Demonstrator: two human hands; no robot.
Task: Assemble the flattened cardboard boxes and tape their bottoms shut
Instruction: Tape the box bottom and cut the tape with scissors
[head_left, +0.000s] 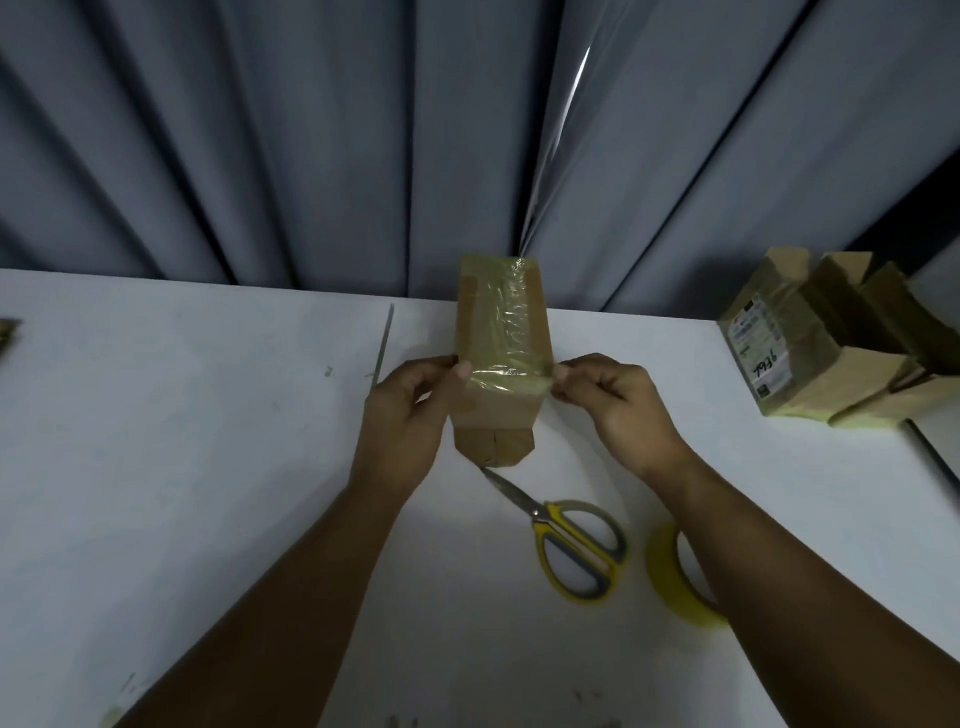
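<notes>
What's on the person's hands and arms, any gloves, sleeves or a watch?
Nothing worn. The left hand and right hand are bare: no gloves, rings or watch visible. The left arm and right arm show no sleeves up to the frame's edge.

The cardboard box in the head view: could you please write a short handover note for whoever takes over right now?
Left hand grips the cardboard box at its left edge, thumb on the tape strip.
Right hand pinches the strip's end at the right edge.
Box is held over the table; scissors and tape roll lie near the right forearm.
Done: strip runs along the bottom seam; assembled boxes stand far right.
Left: press the strip's ends down, set the box aside.
</notes>
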